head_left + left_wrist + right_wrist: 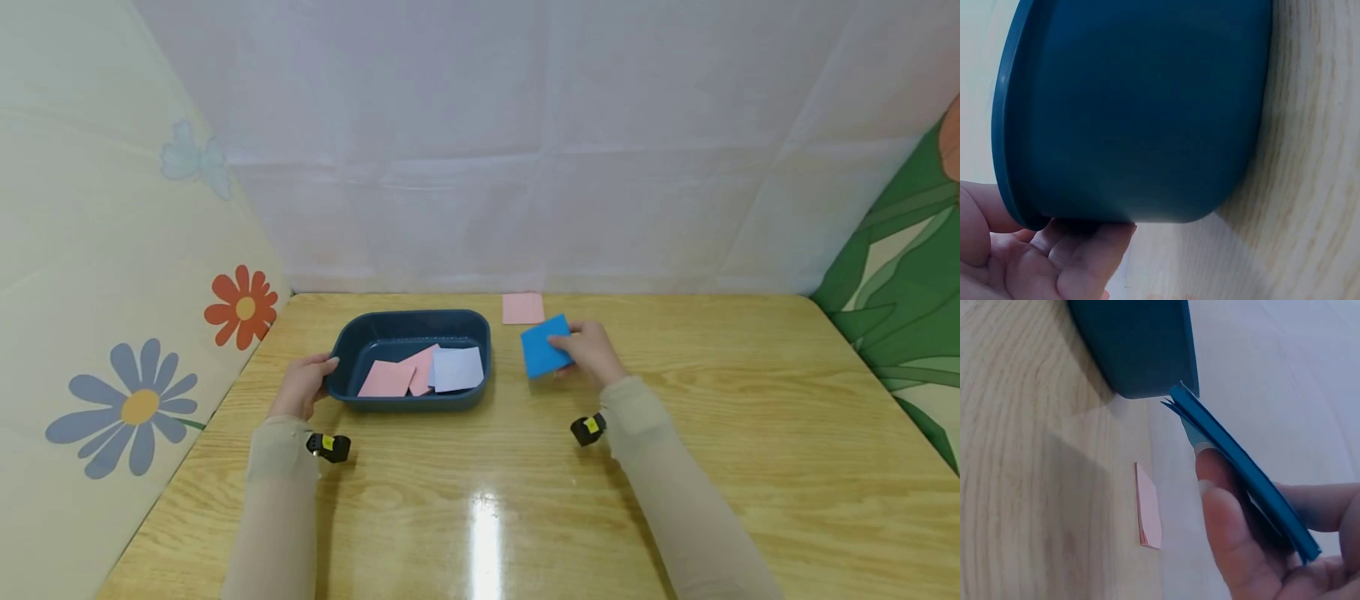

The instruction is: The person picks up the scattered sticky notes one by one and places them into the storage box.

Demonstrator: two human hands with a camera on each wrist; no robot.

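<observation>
A dark blue rectangular bin (420,403) stands on the table, with pink paper squares (386,379) and pale lavender ones (459,369) lying in it. At the bin's left end my left hand (302,385) grips the rim, thumb on top and fingers against the outer wall in the left wrist view. My right hand (592,352) pinches a folded blue paper square (546,346) between thumb and fingers, held above the table to the right of the bin. Its layered edge shows in the right wrist view.
A pink folded paper square (522,308) lies at the table's back edge, behind the blue one. White cloth (480,167) hangs along the back, and flower-printed cloth covers both sides. The wooden table (450,475) stretches in front of the bin.
</observation>
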